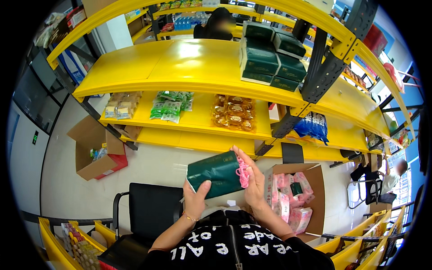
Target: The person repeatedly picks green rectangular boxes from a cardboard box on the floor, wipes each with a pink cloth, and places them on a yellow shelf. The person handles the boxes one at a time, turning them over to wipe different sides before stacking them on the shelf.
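Here, below frame centre, the left hand (194, 202) and right hand (256, 186) are clamping a glossy dark-green rectangular package (212, 173) by opposite ends, seemingly for steadiness.

Yellow shelving (135, 65), pale glossy floor (155, 164), black chair (153, 207).

Lower yellow shelf (201, 116) bears, left to right, beige packets (122, 105), green-and-white packets (171, 108) and amber-wrapped round goods (234, 112); blue bag (312, 127) lies right of dark post (285, 123); open cardboard box (96, 168) and black chair (153, 208) stand at left
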`<state>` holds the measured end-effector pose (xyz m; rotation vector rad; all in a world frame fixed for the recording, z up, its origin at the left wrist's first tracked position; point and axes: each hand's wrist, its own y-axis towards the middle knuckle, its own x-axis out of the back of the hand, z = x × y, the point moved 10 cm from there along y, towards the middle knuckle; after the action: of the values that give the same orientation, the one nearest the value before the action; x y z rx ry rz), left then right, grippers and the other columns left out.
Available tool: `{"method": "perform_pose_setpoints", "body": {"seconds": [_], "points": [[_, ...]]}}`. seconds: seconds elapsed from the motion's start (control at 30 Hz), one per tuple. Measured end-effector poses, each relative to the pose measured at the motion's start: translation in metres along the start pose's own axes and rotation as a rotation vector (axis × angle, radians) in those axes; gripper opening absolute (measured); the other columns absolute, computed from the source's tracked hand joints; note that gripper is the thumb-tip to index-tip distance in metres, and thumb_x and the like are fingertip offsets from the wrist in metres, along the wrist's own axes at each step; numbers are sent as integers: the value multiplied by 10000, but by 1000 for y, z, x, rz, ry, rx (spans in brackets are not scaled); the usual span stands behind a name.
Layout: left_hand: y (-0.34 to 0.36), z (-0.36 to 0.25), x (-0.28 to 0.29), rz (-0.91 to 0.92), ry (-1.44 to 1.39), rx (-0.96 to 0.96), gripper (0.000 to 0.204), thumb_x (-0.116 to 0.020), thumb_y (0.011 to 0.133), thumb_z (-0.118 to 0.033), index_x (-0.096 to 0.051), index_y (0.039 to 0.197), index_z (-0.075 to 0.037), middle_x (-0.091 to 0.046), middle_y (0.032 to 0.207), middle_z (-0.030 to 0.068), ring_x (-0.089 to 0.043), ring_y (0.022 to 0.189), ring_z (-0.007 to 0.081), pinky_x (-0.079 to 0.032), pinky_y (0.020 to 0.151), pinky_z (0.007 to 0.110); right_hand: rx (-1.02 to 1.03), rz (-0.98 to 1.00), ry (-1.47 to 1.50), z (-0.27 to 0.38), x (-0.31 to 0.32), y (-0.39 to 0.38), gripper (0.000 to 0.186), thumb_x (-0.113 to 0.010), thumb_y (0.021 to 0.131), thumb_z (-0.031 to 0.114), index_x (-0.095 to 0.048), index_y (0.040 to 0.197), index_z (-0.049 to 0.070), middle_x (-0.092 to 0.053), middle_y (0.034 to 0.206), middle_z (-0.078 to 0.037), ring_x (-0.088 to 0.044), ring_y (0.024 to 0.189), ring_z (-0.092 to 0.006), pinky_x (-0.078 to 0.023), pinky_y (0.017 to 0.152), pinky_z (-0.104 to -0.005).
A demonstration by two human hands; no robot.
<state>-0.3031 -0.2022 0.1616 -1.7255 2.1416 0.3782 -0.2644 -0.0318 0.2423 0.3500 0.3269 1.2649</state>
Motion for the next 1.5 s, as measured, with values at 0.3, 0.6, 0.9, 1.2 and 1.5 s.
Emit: {"method": "perform_pose_setpoints", "body": {"seconds": [0.3,0.6,0.9,1.2,1.5], "points": [[43,-20,46,-111,-286,79,409,-560,962,-301,-486,1261,-32,-583,1170,66,-573,1046,149,-469,928,317,-37,2,-218,-33,-55,-9,432,-374,1011,119,-394,1394,-81,-477,1399,-195,-449,1305,-266,-311,1093,-343],[76,-18,77,-37,-130,-28,588,-389,979,-562,-453,1315,-84,-539,1285,66,-526,1180,186,-417,1014,372,-208,-163,-36,-92,-26,-30,263,-444,903,-44,-568,1135,-28,-636,858,-56,-593,811,-109,-467,737,-226],[83,3,55,47,-220,227,567,-340,996,-551,-446,1339,-113,-544,1291,44,-535,1177,179,-438,977,363,-102,-73,-373,-38,-40,-7,511,-764,768,137,-564,1230,51,-597,713,-32,-554,617,-99,-445,565,-258],[91,9,17,135,-237,368,549,-361,991,-543,-481,1276,-89,-607,1185,84,-624,1036,201,-513,866,375,-290,-57,-171,-58,15,10,482,-720,805,98,-561,1254,26,-512,668,20,-471,640,-58,-401,617,-219],[107,40,-29,79,-407,561,659,-453,908,-642,-505,1288,-106,-598,1225,109,-636,1039,238,-570,788,380,-176,-1,-174,-63,49,52,566,-674,837,117,-471,1360,36,-670,1015,-51,-553,783,-61,-451,731,-216]]}}
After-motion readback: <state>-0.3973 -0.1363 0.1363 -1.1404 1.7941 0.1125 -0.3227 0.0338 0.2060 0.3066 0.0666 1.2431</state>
